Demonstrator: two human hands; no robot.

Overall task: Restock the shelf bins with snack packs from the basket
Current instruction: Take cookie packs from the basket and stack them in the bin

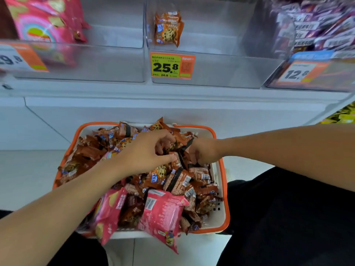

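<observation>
Digging into the basket (221,214) of cookie packs (178,181), the right hand (203,153) hides its fingers, so its grip is unclear. The left hand (146,150) curls, maybe pinching one pack. Two packs (169,28) sit in the middle bin (211,70).

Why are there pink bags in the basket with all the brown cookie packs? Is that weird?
A bit odd, yes. Two pink bags lie at the near edge of the basket, among brown cookie packs. One hangs over the rim and could slip out. They match the pink bags in the left bin.
</observation>
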